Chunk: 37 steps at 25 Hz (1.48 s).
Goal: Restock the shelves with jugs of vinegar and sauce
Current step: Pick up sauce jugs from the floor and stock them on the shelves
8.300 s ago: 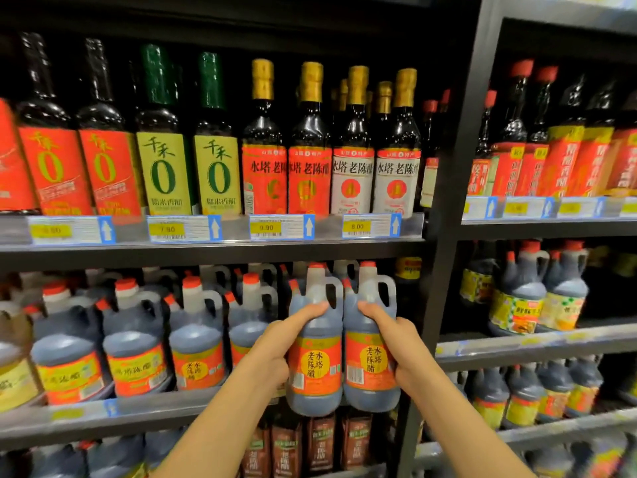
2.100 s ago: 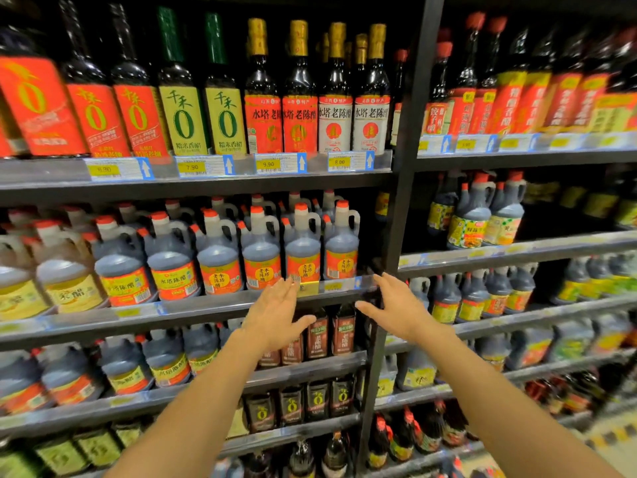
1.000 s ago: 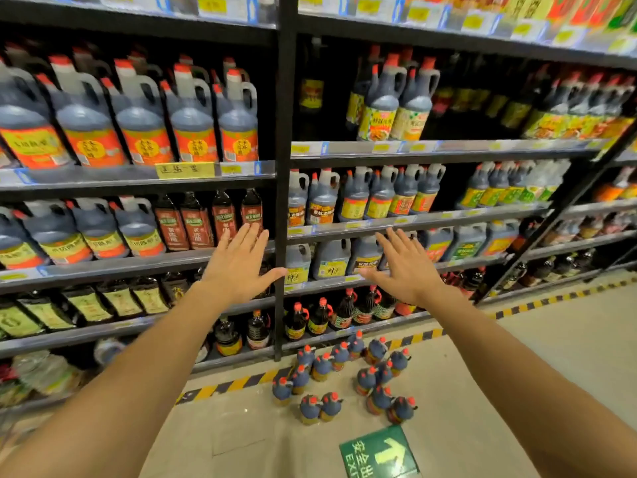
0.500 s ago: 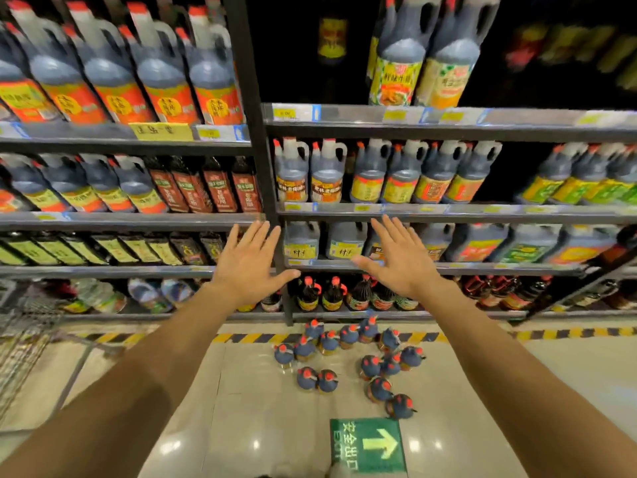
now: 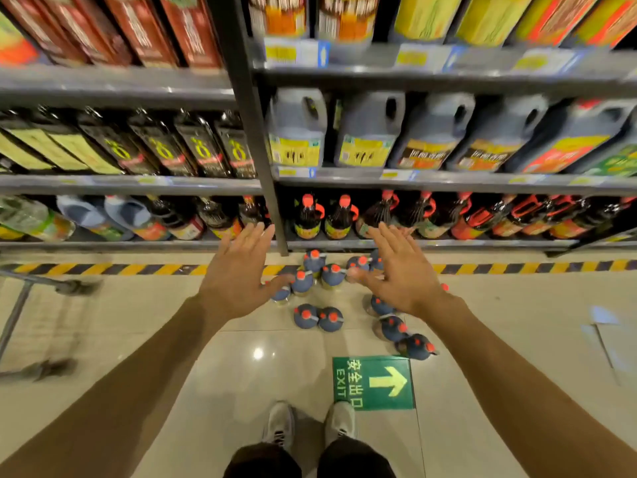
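At the bottom of the view, the person's two grey sneakers (image 5: 310,426) are standing side by side on the pale tiled floor (image 5: 206,391). Just beside the right shoe, a green exit sign (image 5: 374,382) with a pale arrow is lying flat on the tiles.

Both bare forearms are stretching forward and downward from the lower corners. The left hand (image 5: 238,281) is hanging palm down with its fingers straight and slightly spread, and it is holding nothing. The right hand (image 5: 401,274) is mirroring it, palm down, fingers straight and spread, thumb pointing inward, also holding nothing. The two hands are staying apart from each other, above a group of jugs.

These small dark jugs with red caps (image 5: 319,317) are standing on the floor in a loose cluster, between the hands and partly under them. Whether any finger is touching a jug, I cannot tell.

Behind the cluster, a yellow and black striped line (image 5: 138,269) is running across the floor. On the left, a blurred metal cart frame (image 5: 20,305) is showing.

Further away, the grey shelves (image 5: 448,181) are carrying stock: dark bottles with red handles (image 5: 341,217) on the lowest level, large grey jugs with yellow labels (image 5: 296,132) above them, and dark square bottles (image 5: 203,146) on the left side.
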Motion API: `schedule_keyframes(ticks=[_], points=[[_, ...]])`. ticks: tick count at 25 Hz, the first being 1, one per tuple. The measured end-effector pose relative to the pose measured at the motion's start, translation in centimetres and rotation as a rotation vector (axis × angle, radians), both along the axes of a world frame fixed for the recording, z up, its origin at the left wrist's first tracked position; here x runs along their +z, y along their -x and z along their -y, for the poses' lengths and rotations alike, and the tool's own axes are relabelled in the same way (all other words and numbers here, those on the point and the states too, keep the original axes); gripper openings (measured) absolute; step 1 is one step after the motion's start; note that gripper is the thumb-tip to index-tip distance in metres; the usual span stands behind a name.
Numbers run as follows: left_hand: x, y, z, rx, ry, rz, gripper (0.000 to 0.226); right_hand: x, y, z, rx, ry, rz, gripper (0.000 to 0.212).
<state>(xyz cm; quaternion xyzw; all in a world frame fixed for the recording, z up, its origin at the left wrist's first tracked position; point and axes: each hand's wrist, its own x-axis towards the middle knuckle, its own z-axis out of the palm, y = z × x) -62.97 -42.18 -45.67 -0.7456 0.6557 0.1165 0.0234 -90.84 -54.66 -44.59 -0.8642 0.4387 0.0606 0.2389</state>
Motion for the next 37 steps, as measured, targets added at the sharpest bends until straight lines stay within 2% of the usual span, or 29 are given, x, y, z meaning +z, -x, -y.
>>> schedule_keyframes(ticks=[4,8,12,14,16,17,19,23,28,31,37], points=[[-16.8,1.0,-0.6,-0.034,-0.039,-0.186,0.107,-16.6,-0.1,-1.7,-0.013,-0.047,-0.011,0.098],[-32.6,2.0,-0.9,0.025,0.013,-0.472,0.109,-31.9,0.4,-3.5,-0.036,-0.101,0.049,0.099],[-45.6,2.2,-1.0,0.035,-0.092,-0.583,0.117,-44.6,0.8,-4.8,-0.083,-0.188,0.132,0.108],[-50.2,2.4,-0.9,-0.001,-0.078,-0.611,0.111,-49.0,1.0,-5.3,-0.109,-0.254,0.241,0.094],[-53.5,2.6,-0.7,-0.011,-0.034,-0.676,0.107,-52.6,1.5,-5.8,-0.152,-0.280,0.440,0.063],[-54.7,2.7,-0.6,0.001,0.001,-0.735,0.104,-54.0,1.9,-5.8,-0.191,-0.262,0.528,0.054],[-56.6,2.8,-0.3,0.063,0.072,-0.893,0.088,-56.0,2.4,-5.5,-0.274,-0.255,0.649,0.054],[-58.5,3.4,-0.4,0.129,0.117,-1.086,0.058,-58.3,2.5,-5.6,-0.314,-0.326,0.743,0.057],[-57.8,4.0,-1.3,0.176,0.150,-1.160,0.040,-58.1,2.1,-6.2,-0.358,-0.312,0.782,0.056],[-57.4,4.2,-3.2,0.149,0.136,-1.146,0.042,-57.7,2.3,-7.2,-0.342,-0.344,0.755,0.056],[-58.8,5.4,-8.6,0.259,0.172,-1.147,0.060,-58.0,3.5,-10.7,-0.256,-0.403,0.754,0.054]])
